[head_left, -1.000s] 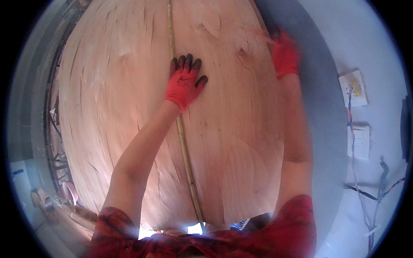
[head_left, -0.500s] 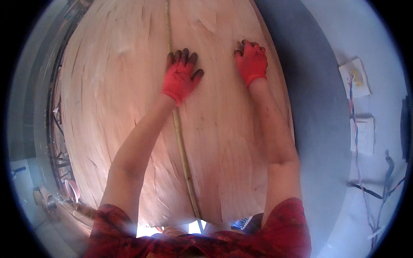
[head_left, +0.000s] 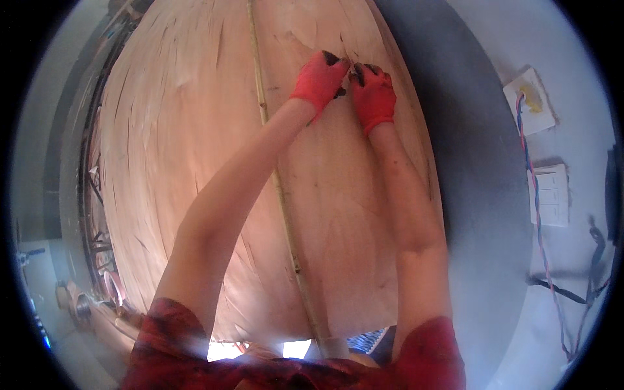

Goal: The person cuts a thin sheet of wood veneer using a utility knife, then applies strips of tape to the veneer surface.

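Observation:
A broad sheet of pale brown wood veneer [head_left: 188,149] fills the middle of the view, its surface marked with splits and dark streaks. Along it lies a thin bamboo stick [head_left: 286,224], passing under my left forearm. My left hand [head_left: 318,81], in a red glove with dark fingertips, is closed, its fingers bent in toward a small torn slit in the sheet. Close beside it my right hand [head_left: 374,96], gloved alike, rests on the veneer with its fingers curled down at the same slit. Whatever lies between the fingertips is too small to make out.
A dark grey band [head_left: 448,97] runs down the wall right of the sheet. Farther right are a white switch plate [head_left: 549,195], a wall box [head_left: 530,101] and hanging twisted wires [head_left: 536,188]. At the lower left lies a pinkish tape roll [head_left: 115,287].
My left hand has left the bamboo stick and moved right, beside my right hand. Its spread fingers have closed. My right hand stays near the slit, fingers curled.

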`<state>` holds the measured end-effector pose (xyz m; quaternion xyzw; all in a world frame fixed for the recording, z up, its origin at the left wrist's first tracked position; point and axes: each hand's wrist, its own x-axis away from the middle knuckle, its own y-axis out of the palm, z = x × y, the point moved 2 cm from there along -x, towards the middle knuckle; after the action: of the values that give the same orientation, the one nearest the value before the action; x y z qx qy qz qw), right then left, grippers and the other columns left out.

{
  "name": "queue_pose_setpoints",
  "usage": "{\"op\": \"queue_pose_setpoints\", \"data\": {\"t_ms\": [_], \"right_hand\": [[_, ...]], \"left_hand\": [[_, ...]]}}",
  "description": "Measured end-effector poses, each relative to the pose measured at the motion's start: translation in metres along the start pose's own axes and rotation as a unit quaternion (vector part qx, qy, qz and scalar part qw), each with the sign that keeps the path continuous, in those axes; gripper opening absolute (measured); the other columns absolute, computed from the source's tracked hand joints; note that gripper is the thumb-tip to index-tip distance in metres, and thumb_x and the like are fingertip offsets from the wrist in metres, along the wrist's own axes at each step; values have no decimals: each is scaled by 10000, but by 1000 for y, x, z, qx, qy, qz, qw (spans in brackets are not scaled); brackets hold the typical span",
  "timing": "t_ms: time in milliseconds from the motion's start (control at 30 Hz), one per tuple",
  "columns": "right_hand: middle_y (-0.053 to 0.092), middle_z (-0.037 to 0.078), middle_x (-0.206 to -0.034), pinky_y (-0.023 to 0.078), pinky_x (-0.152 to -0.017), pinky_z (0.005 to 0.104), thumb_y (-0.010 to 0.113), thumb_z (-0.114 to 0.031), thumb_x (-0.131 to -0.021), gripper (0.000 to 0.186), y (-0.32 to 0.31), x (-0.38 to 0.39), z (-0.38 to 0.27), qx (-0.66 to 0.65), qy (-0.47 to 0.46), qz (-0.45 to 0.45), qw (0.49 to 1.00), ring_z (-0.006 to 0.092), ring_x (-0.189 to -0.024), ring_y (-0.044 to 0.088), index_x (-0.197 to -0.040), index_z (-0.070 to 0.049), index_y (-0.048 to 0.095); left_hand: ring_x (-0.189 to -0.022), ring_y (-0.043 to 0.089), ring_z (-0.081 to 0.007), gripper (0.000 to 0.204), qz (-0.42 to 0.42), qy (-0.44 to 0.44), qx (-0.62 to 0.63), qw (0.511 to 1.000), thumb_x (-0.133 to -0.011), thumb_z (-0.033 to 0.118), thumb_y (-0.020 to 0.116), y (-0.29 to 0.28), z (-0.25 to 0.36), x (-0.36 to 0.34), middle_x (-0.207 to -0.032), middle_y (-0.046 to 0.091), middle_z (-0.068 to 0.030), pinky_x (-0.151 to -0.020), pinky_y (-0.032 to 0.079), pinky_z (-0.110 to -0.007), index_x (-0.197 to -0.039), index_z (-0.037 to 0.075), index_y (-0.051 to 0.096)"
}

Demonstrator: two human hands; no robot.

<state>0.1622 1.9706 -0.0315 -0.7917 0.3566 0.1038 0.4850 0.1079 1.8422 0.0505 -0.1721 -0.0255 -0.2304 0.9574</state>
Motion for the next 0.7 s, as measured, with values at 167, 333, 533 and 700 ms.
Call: {"op": "queue_pose_setpoints", "data": {"t_ms": [167,333,533,700], "right_hand": [[690,129,-1189,509,-953,430,688,-245,-867,393,-4,-6,-3,-43,-3,-63,997,370,-1107,605,-1238,-116,667],[678,176,-1212,460,-1028,467,601,-99,-867,633,-3,-31,27,-286,47,-63,955,413,-1150,582,-1480,-106,444],[559,233,-1362,439,-1079,458,554,-54,-858,752,23,-80,39,-115,-48,-109,986,433,-1270,531,-1564,-175,325],[479,265,-1431,436,-1084,488,583,-93,-863,764,52,-86,39,-73,-24,-174,982,466,-1273,523,-1564,-241,317]], "left_hand": [[-667,686,-179,364,27,-35,-65,997,-847,338,745,11,-31,-60,-791,713,-102,-603,543,-322,-888,-23,731],[-693,679,-167,392,37,-6,-187,982,-793,377,797,16,-54,-79,-793,736,-99,-649,539,-345,-838,-11,759],[-728,678,-178,469,-26,-11,-187,982,-776,402,808,20,-49,-91,-856,754,-105,-717,543,-358,-920,-42,762],[-809,689,-188,456,-9,13,-224,974,-775,386,803,19,-62,-102,-915,757,-115,-766,545,-361,-963,-27,763]]}}
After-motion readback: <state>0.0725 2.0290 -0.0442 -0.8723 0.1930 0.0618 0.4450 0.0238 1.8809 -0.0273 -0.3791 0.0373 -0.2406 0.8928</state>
